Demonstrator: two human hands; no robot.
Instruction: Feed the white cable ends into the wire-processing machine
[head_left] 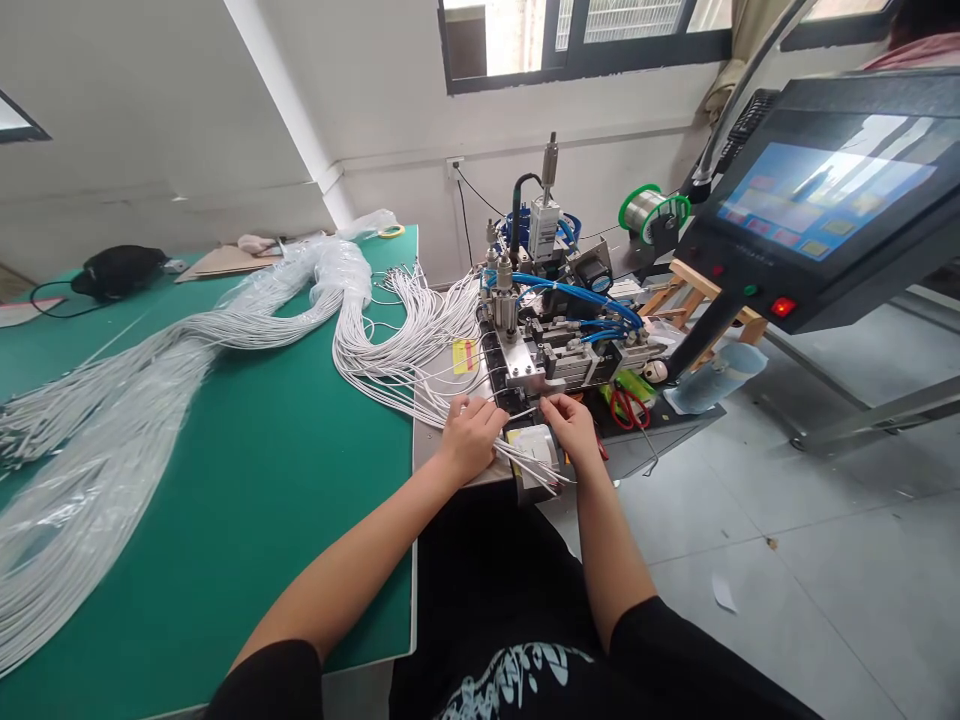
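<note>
My left hand [471,438] is closed round a bunch of white cables [529,462], whose ends stick out to the right past a small box with a white and yellow surface [534,440]. With thumb and fingers pinched, my right hand [568,424] holds the end of a single white cable [523,413] at the front of a machine [525,360] with metal cylinders and blue air hoses. More cable lengths [405,340] run from the left hand back over the metal base to the table. The fingertips of the left hand are partly hidden.
On the green table [300,520] lie long cable bundles in clear plastic [150,440] and a black bag [120,270]. A screen on an arm [825,200] stands at the right. Red-handled scissors [628,405] and a solder wire spool [652,213] sit beside the machine.
</note>
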